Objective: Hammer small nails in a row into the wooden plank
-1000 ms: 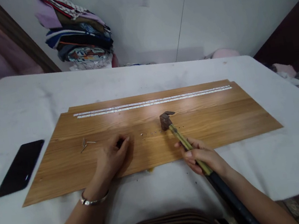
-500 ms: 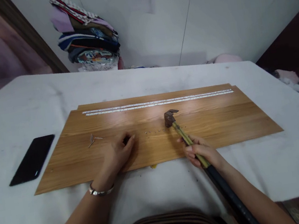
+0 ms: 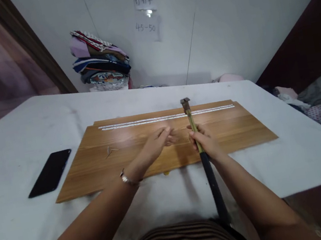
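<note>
A claw hammer point(image 3: 187, 109) is gripped in my right hand point(image 3: 203, 139), which wraps round the upper, yellowish part of its handle. The rusty head is up over the far part of the wooden board point(image 3: 83, 172), and the black grip hangs towards my body. My left hand point(image 3: 160, 139) hovers over the middle of the board, left of the hammer, with loosely bent fingers apart and blurred at the tips. Nothing shows in it. Several loose nails point(image 3: 110, 151) lie on the board's left side. My left hand and forearm partly cover the board.
Two white measuring strips point(image 3: 136, 123) run along the board's far edge. A black phone point(image 3: 50, 173) lies left of the board on the white-covered table point(image 3: 19, 227). Folded clothes point(image 3: 101, 64) are stacked at the wall, below papers with handwriting point(image 3: 145, 27).
My left hand has moved right and away from me, its fingers loosening. My right hand has raised the hammer and turned it more upright. The view has tilted up and shifted.
</note>
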Demonstrator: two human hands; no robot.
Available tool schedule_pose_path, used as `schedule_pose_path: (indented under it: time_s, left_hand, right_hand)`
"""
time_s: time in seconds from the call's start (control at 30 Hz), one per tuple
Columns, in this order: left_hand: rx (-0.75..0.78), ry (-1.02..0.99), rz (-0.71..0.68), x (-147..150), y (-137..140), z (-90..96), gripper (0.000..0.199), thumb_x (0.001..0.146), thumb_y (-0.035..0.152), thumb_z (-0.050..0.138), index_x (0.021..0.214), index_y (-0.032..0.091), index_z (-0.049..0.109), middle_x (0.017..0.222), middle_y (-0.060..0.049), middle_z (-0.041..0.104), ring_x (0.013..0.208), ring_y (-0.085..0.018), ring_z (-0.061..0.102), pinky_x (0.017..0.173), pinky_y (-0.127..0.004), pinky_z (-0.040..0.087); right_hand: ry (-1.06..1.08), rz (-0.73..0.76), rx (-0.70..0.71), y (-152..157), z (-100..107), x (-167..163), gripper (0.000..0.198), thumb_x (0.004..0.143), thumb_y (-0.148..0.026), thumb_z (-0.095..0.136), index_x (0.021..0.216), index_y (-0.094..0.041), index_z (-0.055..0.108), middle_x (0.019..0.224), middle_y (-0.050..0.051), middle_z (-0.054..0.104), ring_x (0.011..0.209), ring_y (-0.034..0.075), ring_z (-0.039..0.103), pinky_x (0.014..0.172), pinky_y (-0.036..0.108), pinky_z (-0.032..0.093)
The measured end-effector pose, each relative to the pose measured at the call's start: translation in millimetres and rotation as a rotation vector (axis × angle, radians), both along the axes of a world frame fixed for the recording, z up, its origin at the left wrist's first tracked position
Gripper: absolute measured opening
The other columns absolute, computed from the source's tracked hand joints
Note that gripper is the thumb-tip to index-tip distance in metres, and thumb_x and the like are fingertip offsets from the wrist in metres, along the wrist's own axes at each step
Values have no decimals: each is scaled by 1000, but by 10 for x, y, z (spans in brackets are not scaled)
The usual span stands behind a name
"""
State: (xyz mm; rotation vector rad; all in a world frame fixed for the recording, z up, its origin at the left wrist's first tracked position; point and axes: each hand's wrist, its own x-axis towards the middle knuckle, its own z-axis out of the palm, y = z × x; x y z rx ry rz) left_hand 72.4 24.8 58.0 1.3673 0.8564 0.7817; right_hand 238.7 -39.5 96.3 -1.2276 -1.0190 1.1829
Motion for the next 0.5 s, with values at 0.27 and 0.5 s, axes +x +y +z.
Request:
schedule_pose_path:
  time_s: [0.27, 0.5]
  left_hand:
    - [-174, -213, -4, 23, 79, 502, 56, 83, 67, 50, 93, 14, 64, 66, -4, 64, 62, -17, 61, 57, -26, 48]
    - [-226, -61, -37, -497, -183, 406, 47, 86, 61, 51, 90, 16, 61, 73, -5, 66, 67, -18, 62, 59, -28, 51]
  right_hand:
    - [-381, 61, 373, 132, -41, -683, 39, 90, -42, 51, 123, -22, 52, 105, 7, 63, 94, 22, 61, 81, 36, 51]
    - [-715, 384, 473, -155, -373, -604, 60, 89, -31, 56, 145, -24, 36, 113, 9, 66, 86, 21, 65, 77, 37, 53]
